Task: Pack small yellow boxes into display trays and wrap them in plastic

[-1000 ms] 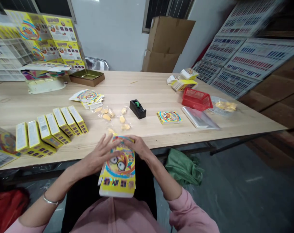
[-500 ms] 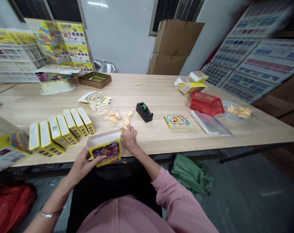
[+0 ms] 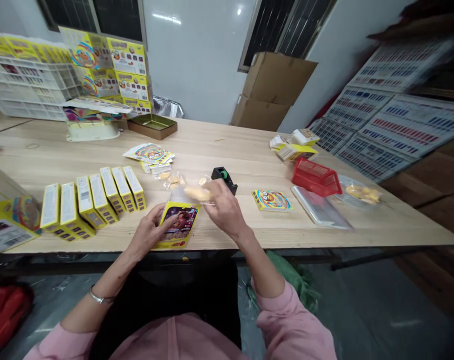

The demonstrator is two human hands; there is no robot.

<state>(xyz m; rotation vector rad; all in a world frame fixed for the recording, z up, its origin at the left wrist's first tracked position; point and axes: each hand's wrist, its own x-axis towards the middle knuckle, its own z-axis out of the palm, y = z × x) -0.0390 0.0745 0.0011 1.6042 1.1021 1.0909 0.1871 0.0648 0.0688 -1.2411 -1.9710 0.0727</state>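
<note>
My left hand (image 3: 147, 234) is wrapped round a small yellow carton (image 3: 180, 226) at the table's front edge, thumb across its dark printed front. The carton stands tilted, its top near the other hand. Between the fingers of my right hand (image 3: 227, 211) is a clear packet with a pale yellow piece (image 3: 196, 193), blurred by motion, just above the carton's top. Behind it on the table lie several similar packets (image 3: 174, 180). A row of filled-looking yellow cartons (image 3: 84, 200) stands to the left. A black tape dispenser (image 3: 227, 179) is just behind my right hand.
A flat yellow carton (image 3: 272, 200), clear plastic sleeves (image 3: 320, 207) and a red basket (image 3: 315, 176) lie to the right. Printed cards (image 3: 150, 153) and a brown tray (image 3: 152, 127) are farther back. Stacked yellow display boxes (image 3: 131, 72) stand at the back left.
My right hand has risen from the table with a packet and moved right and over the carton. The left hand has shifted right and turned the carton more upright.
</note>
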